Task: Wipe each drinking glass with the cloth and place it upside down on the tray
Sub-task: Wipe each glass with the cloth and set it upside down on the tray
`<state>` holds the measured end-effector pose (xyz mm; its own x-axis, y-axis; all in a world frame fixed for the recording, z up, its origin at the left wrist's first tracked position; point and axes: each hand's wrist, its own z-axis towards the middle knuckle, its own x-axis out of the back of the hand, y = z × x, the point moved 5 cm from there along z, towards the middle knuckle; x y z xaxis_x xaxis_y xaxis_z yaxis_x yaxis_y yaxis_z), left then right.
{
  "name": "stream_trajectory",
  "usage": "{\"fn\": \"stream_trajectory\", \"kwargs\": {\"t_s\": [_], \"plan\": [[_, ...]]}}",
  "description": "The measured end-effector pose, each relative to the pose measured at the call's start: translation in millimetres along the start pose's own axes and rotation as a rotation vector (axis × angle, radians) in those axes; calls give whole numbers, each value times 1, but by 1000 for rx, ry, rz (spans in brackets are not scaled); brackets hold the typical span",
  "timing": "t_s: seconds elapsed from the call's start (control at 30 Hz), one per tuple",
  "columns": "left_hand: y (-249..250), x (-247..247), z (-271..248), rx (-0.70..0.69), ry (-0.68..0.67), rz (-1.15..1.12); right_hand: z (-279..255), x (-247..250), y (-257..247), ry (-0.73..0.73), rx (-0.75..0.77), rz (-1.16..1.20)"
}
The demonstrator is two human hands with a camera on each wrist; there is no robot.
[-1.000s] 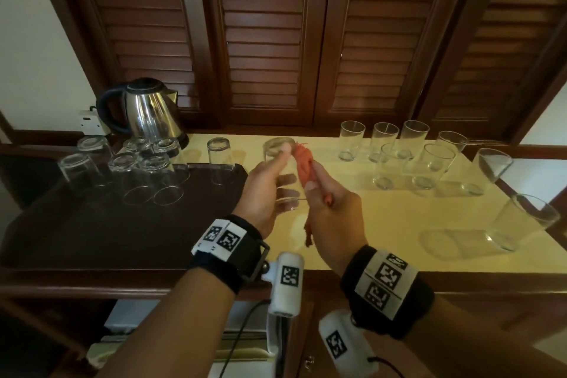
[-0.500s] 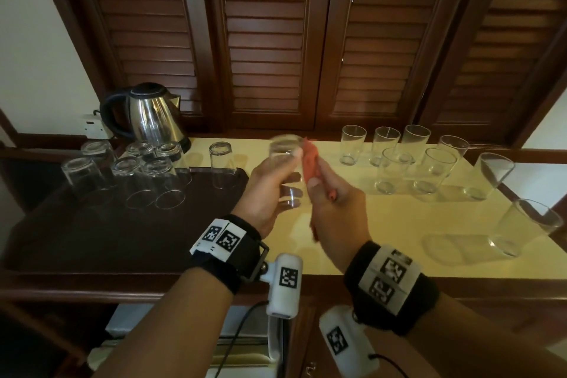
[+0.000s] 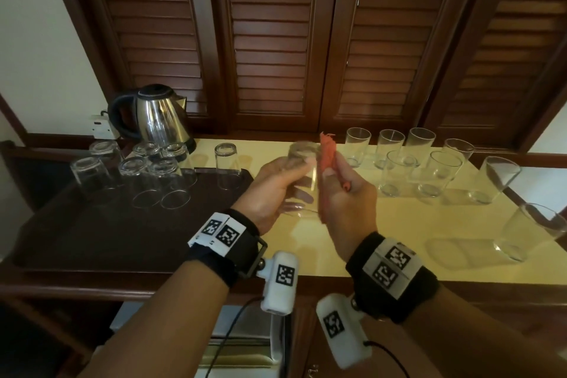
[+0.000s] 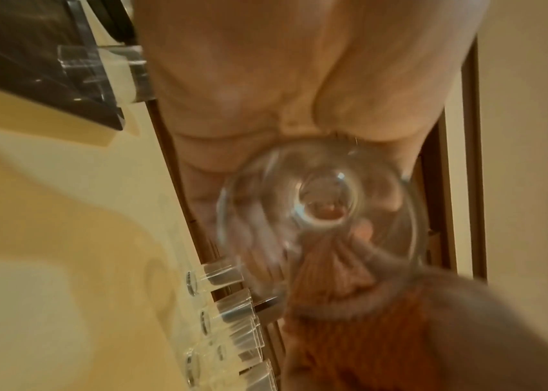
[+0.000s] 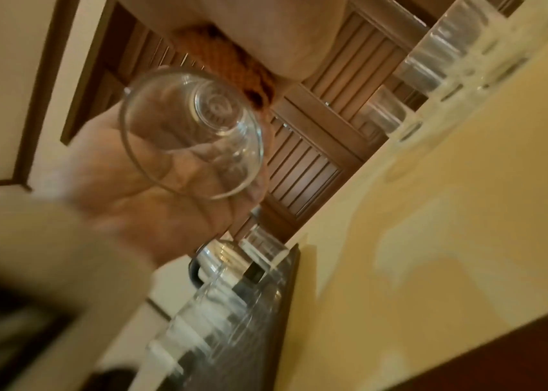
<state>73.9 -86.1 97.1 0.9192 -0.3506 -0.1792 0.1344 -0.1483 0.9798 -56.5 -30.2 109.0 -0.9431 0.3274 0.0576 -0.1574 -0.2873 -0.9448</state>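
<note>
Louvred doors behind, I hold the glass (image 3: 299, 181) base-up over the bench's (image 3: 399, 224) middle, left hand (image 3: 270, 190) fingers wrapped round it, right hand (image 3: 343, 202) pinching the cloth (image 3: 327, 153) beside, tray (image 3: 92, 233) leftward.

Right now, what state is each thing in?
Held glass: gripped by left hand, off the table.
Cloth: gripped by right hand, against the glass.
Tray glasses: upside down.
Table glasses: upright.
Kettle: lid closed.
</note>
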Motion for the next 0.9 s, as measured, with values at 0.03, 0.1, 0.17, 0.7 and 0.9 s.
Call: {"fn": "stream_trajectory", "kwargs": {"t_s": [0.03,0.1,0.17,0.7,0.9], "plan": [[1,2,1,-12,40,-13,-6,-4,-2,-47,1,-23],[-1,2,-1,46,18,-32,-14,-7,-4,-83,-4,-40],[-4,-3,-4,43,-54,-8,-2,3,-1,-30,19,-31],[-2,-10,-8,39,-21,-27,6,10,-3,-14,44,3],[-2,-4,-7,29,89,-73,-9,-3,-4,-91,30,-56]]}}
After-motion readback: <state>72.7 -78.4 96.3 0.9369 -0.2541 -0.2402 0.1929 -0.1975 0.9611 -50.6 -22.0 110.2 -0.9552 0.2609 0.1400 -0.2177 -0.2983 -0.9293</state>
